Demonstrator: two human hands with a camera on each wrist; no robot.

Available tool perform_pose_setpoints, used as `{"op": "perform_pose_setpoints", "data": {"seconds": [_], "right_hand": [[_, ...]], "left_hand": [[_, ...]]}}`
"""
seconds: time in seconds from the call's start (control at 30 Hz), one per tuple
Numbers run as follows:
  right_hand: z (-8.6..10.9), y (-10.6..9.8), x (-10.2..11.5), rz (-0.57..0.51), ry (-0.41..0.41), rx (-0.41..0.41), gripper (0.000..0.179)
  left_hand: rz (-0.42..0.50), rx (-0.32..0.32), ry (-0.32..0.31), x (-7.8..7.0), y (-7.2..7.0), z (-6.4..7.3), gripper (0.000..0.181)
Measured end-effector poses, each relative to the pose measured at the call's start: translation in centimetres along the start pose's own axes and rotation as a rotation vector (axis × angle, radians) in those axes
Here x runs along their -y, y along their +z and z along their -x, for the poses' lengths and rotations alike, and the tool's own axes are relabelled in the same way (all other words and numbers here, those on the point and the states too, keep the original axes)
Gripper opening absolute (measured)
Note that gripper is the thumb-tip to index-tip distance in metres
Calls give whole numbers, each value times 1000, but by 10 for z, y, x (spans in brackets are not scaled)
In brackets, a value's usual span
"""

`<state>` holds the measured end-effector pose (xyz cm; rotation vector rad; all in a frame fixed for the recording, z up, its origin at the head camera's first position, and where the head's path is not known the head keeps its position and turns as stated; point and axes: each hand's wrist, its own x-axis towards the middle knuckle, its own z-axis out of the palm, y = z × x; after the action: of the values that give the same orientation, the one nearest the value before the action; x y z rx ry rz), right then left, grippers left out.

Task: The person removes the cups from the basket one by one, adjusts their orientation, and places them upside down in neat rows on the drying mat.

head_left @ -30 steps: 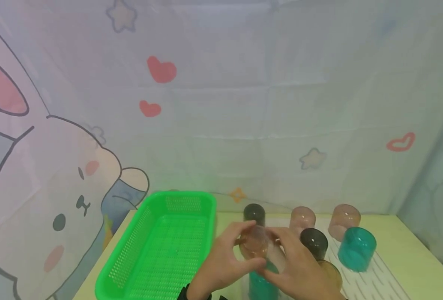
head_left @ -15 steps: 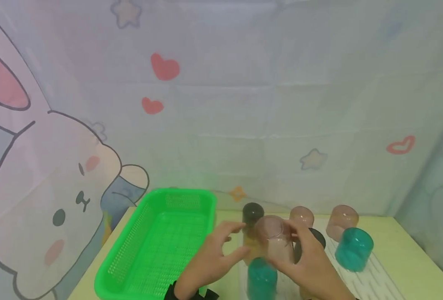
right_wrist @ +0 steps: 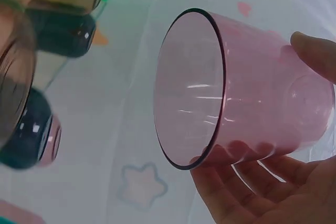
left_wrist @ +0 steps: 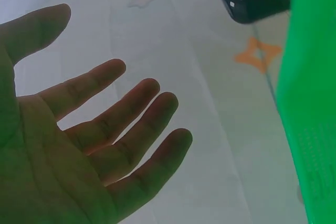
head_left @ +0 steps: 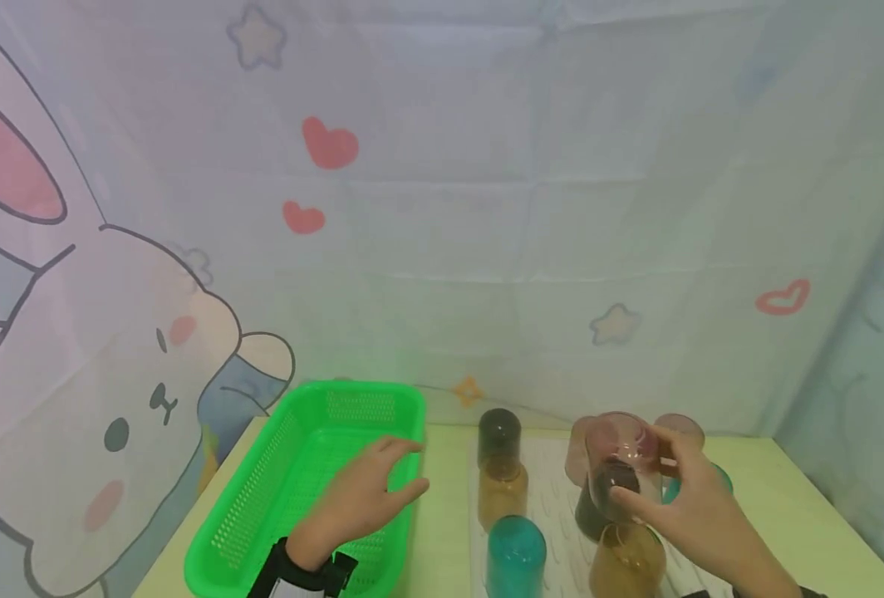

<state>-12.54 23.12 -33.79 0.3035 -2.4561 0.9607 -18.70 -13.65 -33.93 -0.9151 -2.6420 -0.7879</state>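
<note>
My right hand (head_left: pixel 699 507) grips a clear pink cup (head_left: pixel 625 436) above the right-hand row of cups. In the right wrist view the pink cup (right_wrist: pixel 252 93) lies sideways to the camera, its wide mouth facing left, with thumb on one side and fingers on the other. Below it stand an amber cup (head_left: pixel 629 565) and a dark cup (head_left: pixel 590 513), partly seen behind the held cup. Over the right side of the green basket (head_left: pixel 198 552) is my left hand (head_left: pixel 363 494), holding nothing. Its fingers (left_wrist: pixel 142 135) are spread and slightly bent in the left wrist view.
On a white ribbed mat (head_left: pixel 550 473), a dark cup (head_left: pixel 499 436), an amber cup (head_left: pixel 503 498) and a teal cup (head_left: pixel 517 556) form the left row. More pink cups (head_left: pixel 681 428) and a teal cup (head_left: pixel 722 480) stand behind my right hand. A printed cloth (head_left: pixel 442 208) hangs behind.
Both hands were around the pink cup over the left row. The left let go and moved left over the basket; the right carried the cup rightward over the other cups.
</note>
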Motion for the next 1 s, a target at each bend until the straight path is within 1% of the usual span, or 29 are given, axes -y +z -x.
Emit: {"op": "perform_pose_setpoints", "data": {"seconds": [0.03,0.1,0.17,0.27,0.4,0.53,0.6,0.67,0.83,0.9,1.0], "right_hand": [[0,-3,-5,14,-7,-18,73],[1,-10,-14,34,10,-29,73],[2,-15,-22,54,50,-34,75],[5,-21,-34,58,130,-16,80],[14,-25,-51,57,181,-25,81],[24,-32,-68,48,226,-21,83],[28,-36,-75,42,241,-14,82],[32,-38,-84,39,237,-14,82],[43,-38,-104,50,283,40,82],[47,-37,-112,51,341,96,85],[53,-33,-123,46,402,171,86]], "left_hand": [[-9,12,-2,3,-3,0,42],[-22,33,-8,8,-8,-1,41],[-19,55,-19,12,-13,-2,41],[-35,74,-36,17,-19,-2,39],[-55,95,-63,28,-22,-1,38],[-42,131,-107,39,-23,0,40],[-32,139,-121,43,-24,1,40],[-26,144,-131,46,-25,2,41],[-29,164,-148,51,-29,9,40],[-36,177,-155,51,-30,12,40],[-33,194,-169,50,-33,16,39]]}}
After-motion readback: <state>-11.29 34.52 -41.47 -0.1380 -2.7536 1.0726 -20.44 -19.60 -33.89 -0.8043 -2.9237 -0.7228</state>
